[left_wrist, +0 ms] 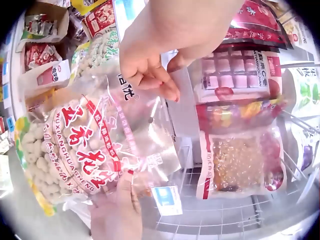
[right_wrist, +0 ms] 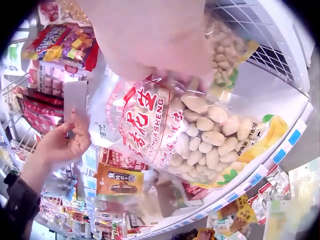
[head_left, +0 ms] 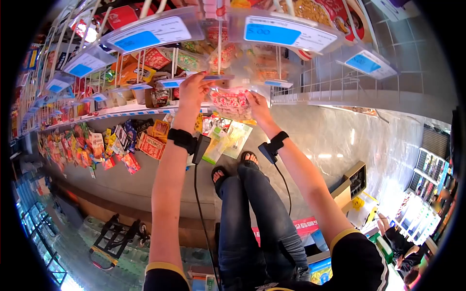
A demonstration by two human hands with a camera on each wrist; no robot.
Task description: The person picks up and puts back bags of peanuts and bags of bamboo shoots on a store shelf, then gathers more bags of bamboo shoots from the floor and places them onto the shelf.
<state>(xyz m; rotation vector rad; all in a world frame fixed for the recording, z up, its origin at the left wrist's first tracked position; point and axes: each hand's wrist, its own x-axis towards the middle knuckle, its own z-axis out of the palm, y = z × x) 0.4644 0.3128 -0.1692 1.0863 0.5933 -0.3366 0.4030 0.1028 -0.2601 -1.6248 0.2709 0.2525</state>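
Observation:
A clear bag of peanuts in shell (head_left: 230, 101), printed with red lettering, hangs in front of the rack. My right hand (head_left: 259, 109) grips its edge; in the left wrist view the thumb lies over the front of the peanut bag (left_wrist: 75, 150). My left hand (head_left: 193, 92) is up beside the bag's top. In the right wrist view the fingers of my left hand (right_wrist: 62, 145) pinch a grey price tag holder (right_wrist: 75, 102), which is tipped up and seen edge-on in the head view. The bag's top overlaps a hook area, partly hidden.
Price tags (head_left: 291, 33) on hooks jut out overhead. Packaged snacks (left_wrist: 242, 160) hang on neighbouring hooks. Below, snack packets (head_left: 97, 145) and a green and white packet (head_left: 216, 145) lie on the floor by the feet. A folded hand cart (head_left: 116, 240) stands behind at left.

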